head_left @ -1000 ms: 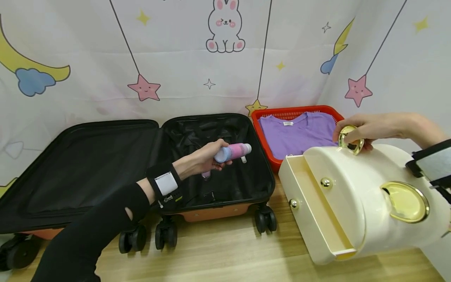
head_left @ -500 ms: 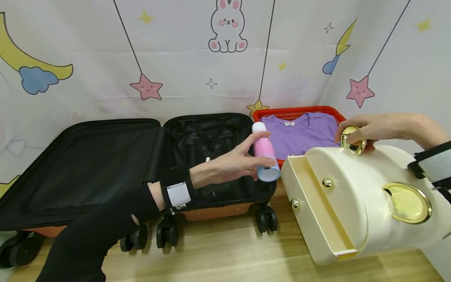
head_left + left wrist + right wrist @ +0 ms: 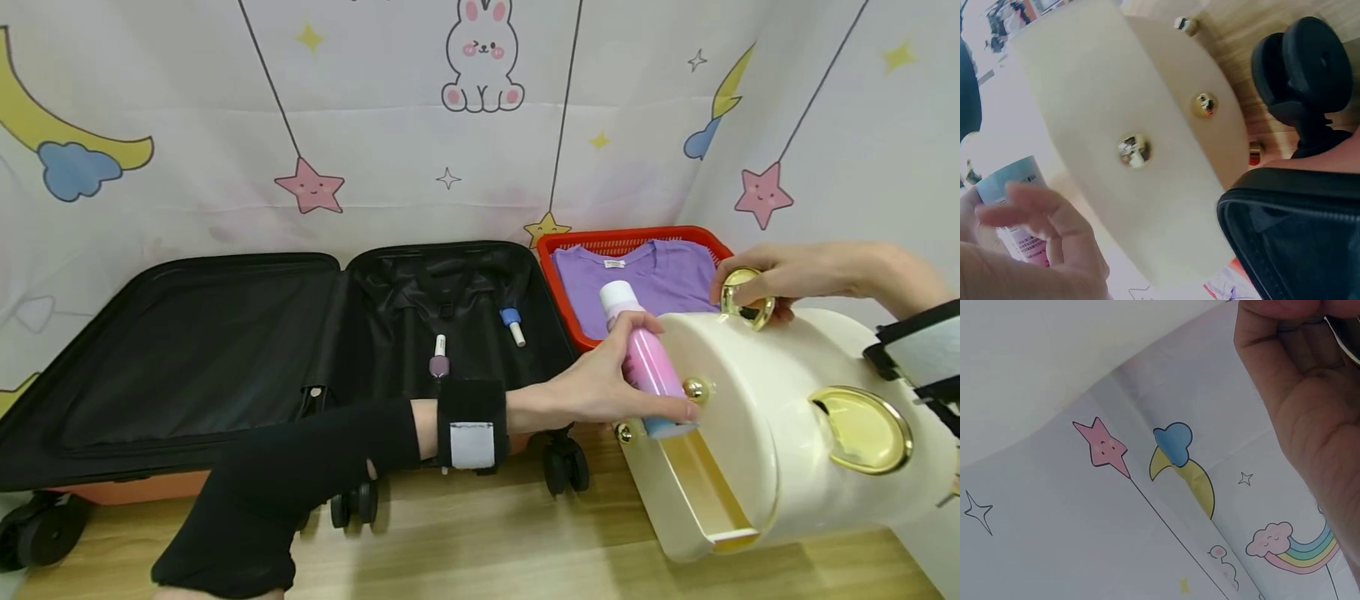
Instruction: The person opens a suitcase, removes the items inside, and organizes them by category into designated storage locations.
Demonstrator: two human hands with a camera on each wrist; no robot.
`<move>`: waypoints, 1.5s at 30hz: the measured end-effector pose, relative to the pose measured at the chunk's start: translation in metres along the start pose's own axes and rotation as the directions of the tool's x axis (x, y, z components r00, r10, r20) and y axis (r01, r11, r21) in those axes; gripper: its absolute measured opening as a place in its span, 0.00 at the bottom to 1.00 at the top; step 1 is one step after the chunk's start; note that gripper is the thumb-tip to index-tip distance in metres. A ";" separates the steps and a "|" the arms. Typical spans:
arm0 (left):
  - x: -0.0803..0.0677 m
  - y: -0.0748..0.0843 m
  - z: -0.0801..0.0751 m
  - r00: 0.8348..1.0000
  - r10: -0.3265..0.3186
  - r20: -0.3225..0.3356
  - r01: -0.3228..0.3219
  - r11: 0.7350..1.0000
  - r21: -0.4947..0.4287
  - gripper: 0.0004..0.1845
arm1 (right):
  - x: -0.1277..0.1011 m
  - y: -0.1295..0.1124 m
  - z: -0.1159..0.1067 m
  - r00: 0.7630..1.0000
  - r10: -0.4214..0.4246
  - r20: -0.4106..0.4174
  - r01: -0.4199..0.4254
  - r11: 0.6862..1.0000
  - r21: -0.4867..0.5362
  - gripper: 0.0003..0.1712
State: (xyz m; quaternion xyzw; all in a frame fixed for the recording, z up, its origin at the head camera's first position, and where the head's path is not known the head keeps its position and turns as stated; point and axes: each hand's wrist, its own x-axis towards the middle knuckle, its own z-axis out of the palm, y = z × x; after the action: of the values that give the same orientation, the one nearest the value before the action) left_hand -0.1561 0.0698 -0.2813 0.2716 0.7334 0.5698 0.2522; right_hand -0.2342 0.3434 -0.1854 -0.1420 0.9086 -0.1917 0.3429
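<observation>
My left hand [image 3: 600, 385] grips a pink and blue bottle [image 3: 654, 367] with a white cap, held at a slant with the cap up and away. It is in front of a cream storage box [image 3: 720, 375], over the pulled-out lower drawer [image 3: 675, 517]. In the left wrist view, curled fingers [image 3: 1054, 219] wrap the bottle [image 3: 1011, 178] near its blue base. On top of the box, my right hand [image 3: 772, 271] holds a gold ring handle [image 3: 763, 313]. The right wrist view catches only part of that hand [image 3: 1304, 394].
An open black-lined suitcase [image 3: 195, 358] lies to the left. Inside its right half are a mauve nail polish bottle [image 3: 439, 365] and a blue nail polish bottle [image 3: 512, 317]. A red basket [image 3: 564, 308] with a folded purple shirt [image 3: 637, 279] stands behind the box.
My left hand has carried the bottle rightward from above the suitcase to the drawer, turning it from lying sideways to cap-up. My right hand keeps its place on the handle.
</observation>
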 end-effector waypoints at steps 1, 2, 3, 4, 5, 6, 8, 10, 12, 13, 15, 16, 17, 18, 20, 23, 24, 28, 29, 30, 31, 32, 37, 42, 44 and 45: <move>0.000 -0.002 0.001 1.000 0.017 -0.008 -0.016 0.999 0.038 0.41 | 0.000 0.000 0.000 1.000 -0.001 0.000 0.001 1.000 -0.001 0.16; 0.001 -0.003 0.002 0.999 0.033 -0.013 -0.032 0.997 0.071 0.41 | 0.001 -0.001 0.000 1.000 -0.002 0.001 0.002 1.000 -0.002 0.16; 0.001 -0.004 0.002 0.999 0.047 -0.014 -0.045 0.994 0.102 0.42 | 0.001 -0.001 0.000 1.000 -0.003 0.001 0.003 1.000 -0.004 0.15; 0.001 -0.005 0.003 0.998 0.059 -0.015 -0.056 0.990 0.130 0.42 | 0.002 -0.001 -0.001 1.000 -0.003 0.001 0.003 1.000 -0.005 0.15; 0.001 -0.005 0.003 0.997 0.072 -0.017 -0.068 0.985 0.156 0.43 | 0.002 -0.001 -0.001 1.000 -0.001 0.000 0.001 1.000 -0.006 0.15; 0.001 -0.006 0.004 0.996 0.083 -0.020 -0.078 0.981 0.180 0.43 | 0.002 -0.001 -0.001 1.000 0.003 0.001 -0.003 1.000 -0.008 0.15; 0.002 -0.006 0.005 0.995 0.095 -0.026 -0.087 0.973 0.214 0.43 | 0.002 -0.001 -0.001 1.000 0.010 0.000 -0.010 1.000 -0.012 0.16; 0.001 -0.006 0.006 0.995 0.098 -0.028 -0.090 0.973 0.215 0.43 | 0.002 -0.001 -0.001 1.000 0.016 -0.001 -0.016 1.000 -0.015 0.16; 0.001 -0.006 0.008 0.995 0.094 -0.031 -0.086 0.977 0.193 0.43 | 0.001 -0.001 0.000 1.000 0.021 -0.002 -0.021 1.000 -0.015 0.16; 0.001 -0.006 0.008 0.995 0.090 -0.030 -0.083 0.980 0.180 0.43 | 0.001 -0.001 0.000 1.000 0.021 -0.002 -0.021 1.000 -0.014 0.16; -0.001 -0.005 0.010 0.997 0.077 -0.030 -0.069 0.975 0.210 0.43 | 0.001 0.000 0.000 1.000 0.023 -0.002 -0.023 1.000 -0.012 0.16; -0.001 -0.004 0.011 0.997 0.066 -0.036 -0.055 0.966 0.253 0.43 | 0.001 0.000 0.000 1.000 0.022 -0.002 -0.022 1.000 -0.012 0.17; -0.002 -0.003 0.012 0.997 0.056 -0.045 -0.040 0.951 0.306 0.42 | 0.000 0.001 0.000 1.000 0.024 -0.002 -0.024 1.000 -0.011 0.17; -0.003 -0.001 0.014 0.997 0.049 -0.052 -0.026 0.931 0.364 0.42 | 0.000 0.001 0.000 1.000 0.025 -0.003 -0.026 1.000 -0.014 0.17; -0.004 0.001 0.015 0.997 0.040 -0.066 -0.002 0.870 0.493 0.42 | 0.000 0.002 -0.001 1.000 0.024 -0.007 -0.024 1.000 -0.015 0.17; -0.005 0.004 0.017 0.996 0.045 -0.072 0.007 0.801 0.598 0.43 | -0.001 0.003 -0.001 1.000 0.015 -0.012 -0.015 1.000 -0.012 0.16; -0.006 0.004 0.017 0.996 0.052 -0.067 0.000 0.788 0.616 0.43 | -0.001 0.003 -0.001 1.000 0.010 -0.013 -0.010 1.000 -0.010 0.16; -0.007 0.002 0.017 0.996 0.074 -0.052 -0.023 0.760 0.650 0.44 | 0.000 0.002 0.000 1.000 0.001 -0.010 -0.001 1.000 -0.003 0.15; -0.007 0.001 0.016 0.995 0.082 -0.047 -0.032 0.760 0.649 0.44 | 0.000 0.002 0.000 1.000 0.002 -0.009 -0.002 1.000 -0.003 0.15; -0.007 0.000 0.016 0.995 0.088 -0.044 -0.038 0.763 0.646 0.43 | -0.001 0.002 0.000 1.000 0.003 -0.008 -0.003 1.000 -0.003 0.15; -0.007 -0.001 0.016 0.995 0.090 -0.044 -0.041 0.765 0.643 0.44 | 0.000 0.002 0.000 1.000 0.005 -0.007 -0.005 1.000 -0.001 0.15; -0.007 -0.002 0.016 0.995 0.094 -0.045 -0.044 0.769 0.638 0.44 | 0.000 0.002 0.000 1.000 0.003 -0.007 -0.003 1.000 -0.004 0.15; -0.006 -0.005 0.015 0.994 0.094 -0.051 -0.041 0.774 0.632 0.45 | 0.001 0.001 0.000 1.000 0.004 -0.015 -0.004 1.000 -0.011 0.15; -0.004 -0.001 0.012 0.997 0.073 -0.018 -0.045 0.768 0.639 0.44 | 0.001 0.001 0.000 1.000 0.015 -0.012 -0.015 1.000 -0.015 0.16; -0.003 0.001 0.010 0.999 0.053 0.001 -0.041 0.760 0.649 0.42 | 0.001 0.001 0.000 1.000 0.018 -0.008 -0.018 1.000 -0.014 0.16; -0.002 0.002 0.009 0.999 0.044 0.011 -0.040 0.754 0.656 0.41 | 0.001 0.002 0.000 1.000 0.018 -0.007 -0.018 1.000 -0.014 0.16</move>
State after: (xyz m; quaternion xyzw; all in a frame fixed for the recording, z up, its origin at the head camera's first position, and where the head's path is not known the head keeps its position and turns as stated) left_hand -0.1480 0.0753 -0.2813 0.3575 0.8809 0.2833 0.1264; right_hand -0.2350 0.3446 -0.1872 -0.1356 0.9122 -0.1827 0.3407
